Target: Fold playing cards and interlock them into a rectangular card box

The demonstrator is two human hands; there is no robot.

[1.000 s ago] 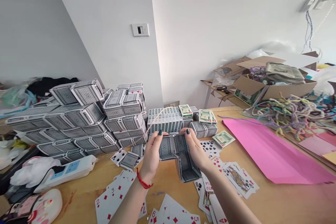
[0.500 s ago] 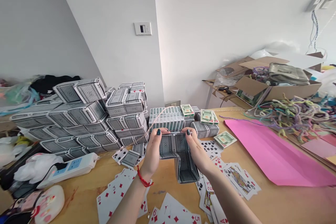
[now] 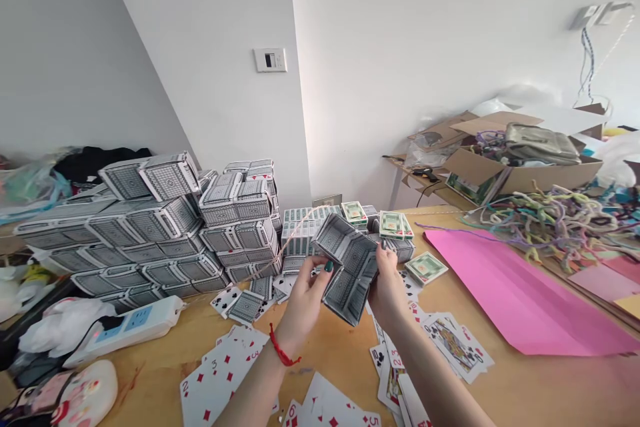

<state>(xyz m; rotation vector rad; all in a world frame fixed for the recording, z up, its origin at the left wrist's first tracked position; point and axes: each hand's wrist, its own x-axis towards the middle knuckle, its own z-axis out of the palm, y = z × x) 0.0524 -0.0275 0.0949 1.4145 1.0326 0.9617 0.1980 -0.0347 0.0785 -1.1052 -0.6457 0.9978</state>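
Observation:
Between my two hands, above the table, is a tilted structure of folded playing cards (image 3: 353, 263), with grey patterned backs showing and hollow box-like sides. My left hand (image 3: 306, 297) grips its left edge, thumb on the near side. My right hand (image 3: 391, 280) is closed on its right side, fingers partly hidden. Loose playing cards (image 3: 220, 373) lie face up on the table to the left, more cards (image 3: 335, 403) at the front, and further cards (image 3: 455, 347) to the right. Behind my hands sits a row of card packs (image 3: 300, 227), partly covered by the structure.
Stacked blocks of folded cards (image 3: 165, 213) rise at the back left. A power strip (image 3: 135, 327) lies before them. Green card boxes (image 3: 425, 268) stand right of my hands. Pink paper (image 3: 505, 293), tangled fuzzy strands (image 3: 540, 220) and a cardboard box (image 3: 545, 177) occupy the right.
The card structure has been turned and tilted, its lower part swinging left and its left end rising. My left hand has moved lower, my right hand slightly to the right.

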